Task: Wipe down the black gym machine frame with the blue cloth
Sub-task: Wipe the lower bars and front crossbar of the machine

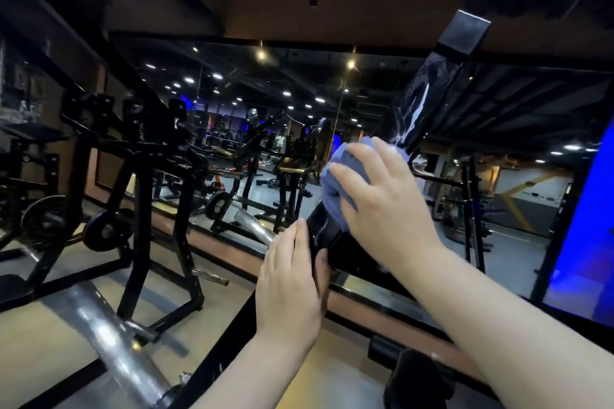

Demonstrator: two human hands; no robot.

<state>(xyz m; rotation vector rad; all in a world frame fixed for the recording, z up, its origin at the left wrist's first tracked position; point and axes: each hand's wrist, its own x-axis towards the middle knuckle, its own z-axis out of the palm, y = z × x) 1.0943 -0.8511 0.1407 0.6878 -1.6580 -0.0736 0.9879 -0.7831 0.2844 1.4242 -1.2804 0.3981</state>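
A black gym machine frame bar (428, 100) slants from the lower middle up to the upper right, its upper stretch wet and streaked. My right hand (382, 196) grips the bunched blue cloth (335, 186) and presses it around the bar at mid height. Just below, my left hand (292, 279) holds the lower part of the same bar, fingers wrapped round its left side and thumb on the front. The cloth hides the bar's section under my right hand.
A second black plate-loaded machine (143, 176) stands to the left with weight plates (106, 229) and a chrome sleeve (109, 342) near the bottom left. A wall mirror (332, 109) lies behind. A black pad (415, 378) sits below my right forearm.
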